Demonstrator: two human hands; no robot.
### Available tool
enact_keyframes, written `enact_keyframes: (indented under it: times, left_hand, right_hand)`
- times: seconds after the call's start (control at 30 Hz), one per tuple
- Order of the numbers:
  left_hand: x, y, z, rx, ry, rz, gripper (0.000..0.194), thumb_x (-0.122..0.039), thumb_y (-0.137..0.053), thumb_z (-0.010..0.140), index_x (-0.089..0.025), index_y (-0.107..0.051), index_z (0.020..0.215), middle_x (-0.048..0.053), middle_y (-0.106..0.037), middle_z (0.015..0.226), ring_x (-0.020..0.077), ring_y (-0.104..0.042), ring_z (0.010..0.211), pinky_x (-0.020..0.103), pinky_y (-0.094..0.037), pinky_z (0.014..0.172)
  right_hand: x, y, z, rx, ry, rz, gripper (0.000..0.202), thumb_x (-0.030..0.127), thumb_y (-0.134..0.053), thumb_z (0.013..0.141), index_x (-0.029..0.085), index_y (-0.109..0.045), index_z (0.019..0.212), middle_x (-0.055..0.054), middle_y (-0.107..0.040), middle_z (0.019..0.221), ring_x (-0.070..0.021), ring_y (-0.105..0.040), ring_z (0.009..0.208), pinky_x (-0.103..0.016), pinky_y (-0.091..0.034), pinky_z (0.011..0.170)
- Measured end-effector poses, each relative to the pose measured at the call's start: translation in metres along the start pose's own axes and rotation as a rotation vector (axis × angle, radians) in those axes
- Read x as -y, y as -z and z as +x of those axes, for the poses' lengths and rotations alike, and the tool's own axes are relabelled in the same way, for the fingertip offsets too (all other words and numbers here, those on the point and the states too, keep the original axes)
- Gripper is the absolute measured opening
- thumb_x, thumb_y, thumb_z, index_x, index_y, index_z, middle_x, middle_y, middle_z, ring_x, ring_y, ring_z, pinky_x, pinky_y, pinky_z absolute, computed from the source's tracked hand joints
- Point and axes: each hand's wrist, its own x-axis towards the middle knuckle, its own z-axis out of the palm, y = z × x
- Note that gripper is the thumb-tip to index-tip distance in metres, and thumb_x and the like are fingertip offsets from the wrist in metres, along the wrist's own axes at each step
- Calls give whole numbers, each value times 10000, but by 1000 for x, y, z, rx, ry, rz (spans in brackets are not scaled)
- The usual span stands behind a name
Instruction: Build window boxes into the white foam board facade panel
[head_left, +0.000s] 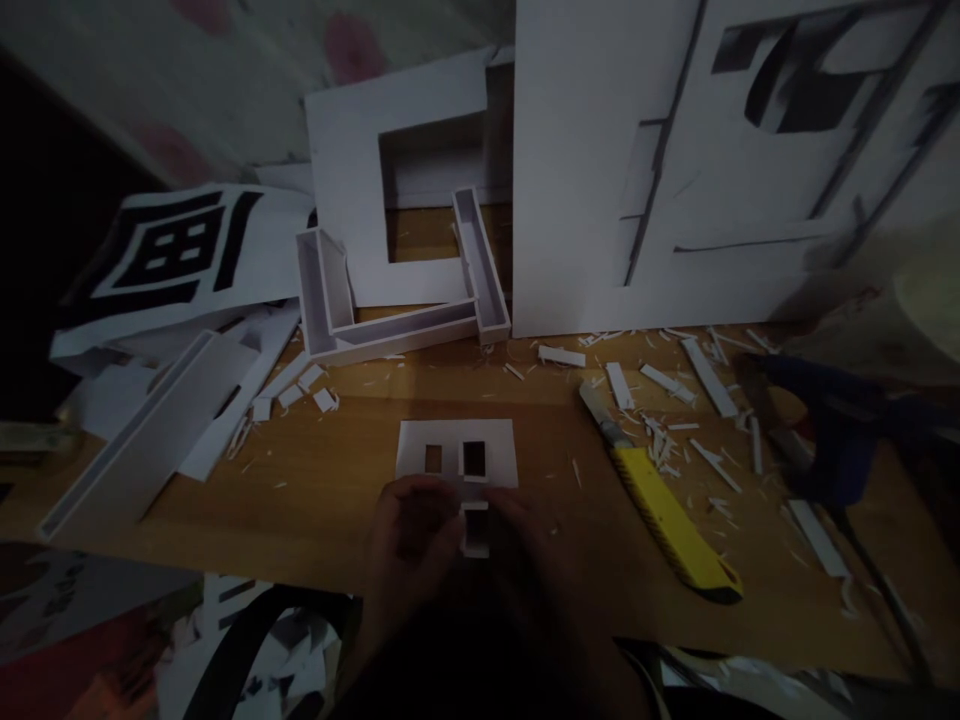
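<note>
A small white foam board (pixel 416 437) with square cutouts lies on the wooden table in front of me. Little raised white frames stand around two of its openings, one (pixel 474 476) near the far part and another (pixel 475 552) between my hands. My left hand (pixel 409 545) is closed at the board's left side, thumb and forefinger beside the nearer frame. My right hand (pixel 529 545) is curled at the right side of the board, its fingertips near the same frame. Deep shadow hides much of both hands and the board's near part.
A yellow utility knife (pixel 667 520) lies to the right, among white scraps (pixel 709 375). Farther right is a blue glue gun (pixel 832 430) with a cord. White box-like strokes (pixel 405 333) and a large white panel (pixel 577 180) stand behind. Printed paper (pixel 247 215) sits at left.
</note>
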Motion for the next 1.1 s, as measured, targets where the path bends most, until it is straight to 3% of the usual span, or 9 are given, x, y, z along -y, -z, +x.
enact_keyframes:
  times: [0.2,0.37,0.57,0.73,0.93,1.1]
  left_hand:
    - [-2,9,3,104,13,-4,300,-299,-769,763,-241,-607,1008,36,-732,934,164,-707,780,263,-569,678]
    - [-4,7,3,62,-2,16,273,-306,-780,747,-237,-635,968,34,-731,906,171,-706,777,268,-577,687]
    - [-1,8,3,96,-49,12,243,-255,-755,787,-263,-647,1005,15,-726,905,154,-706,800,247,-569,720]
    - [0,11,1,107,-47,50,223,-328,-741,814,-252,-655,1005,32,-718,923,176,-697,813,271,-562,722]
    - [-14,-5,-6,-89,-83,98,268,-512,-591,912,-262,-660,978,28,-676,917,188,-634,826,292,-512,735]
    - [-15,-13,-9,-110,-111,136,282,-527,-553,931,-272,-671,955,20,-675,909,192,-622,829,298,-491,749]
  right_hand:
    - [6,3,1,33,-32,35,586,45,-484,877,300,-452,1404,-61,-632,1273,-205,-599,1152,-335,-513,958]
    - [5,1,0,29,-67,44,538,49,-492,887,303,-497,1361,-58,-650,1226,-210,-614,1108,-341,-525,932]
    - [8,3,0,25,-56,18,550,40,-473,891,300,-474,1376,-66,-643,1255,-223,-609,1138,-366,-528,949]
    - [13,6,2,33,-76,13,543,55,-471,910,317,-467,1386,-60,-642,1254,-224,-610,1140,-369,-529,960]
    - [10,6,0,45,-65,32,573,76,-462,901,333,-440,1413,-56,-628,1279,-236,-598,1153,-382,-537,952]
    - [3,4,-3,76,-101,-21,520,70,-480,899,322,-503,1353,-40,-661,1244,-218,-617,1127,-349,-550,928]
